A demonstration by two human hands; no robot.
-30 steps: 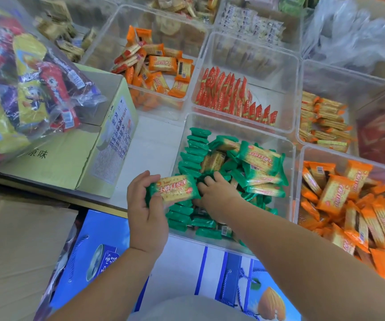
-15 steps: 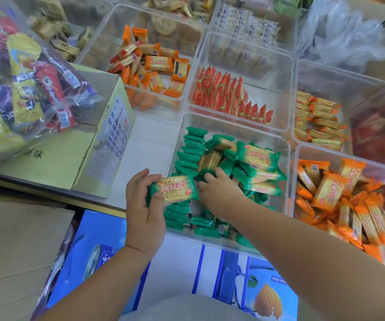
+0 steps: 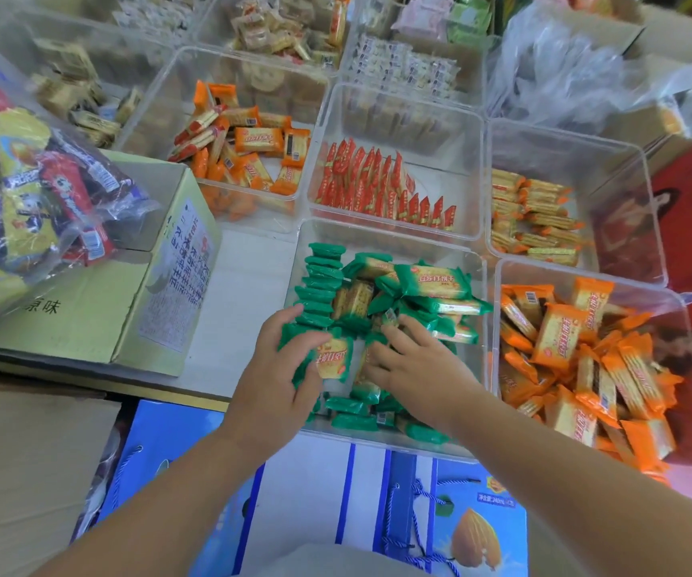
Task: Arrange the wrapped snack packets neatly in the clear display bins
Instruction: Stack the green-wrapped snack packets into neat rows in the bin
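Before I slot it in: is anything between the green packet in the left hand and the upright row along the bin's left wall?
Nothing visible. The left hand holds the green packet right at the near end of the upright row; the loose pile lies to the right, partly under the right hand.

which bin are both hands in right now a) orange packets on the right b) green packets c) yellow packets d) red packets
b: the left hand holds a green packet at the near left of the green-packet bin, and the right hand lies with spread fingers on the green pile in the same bin.
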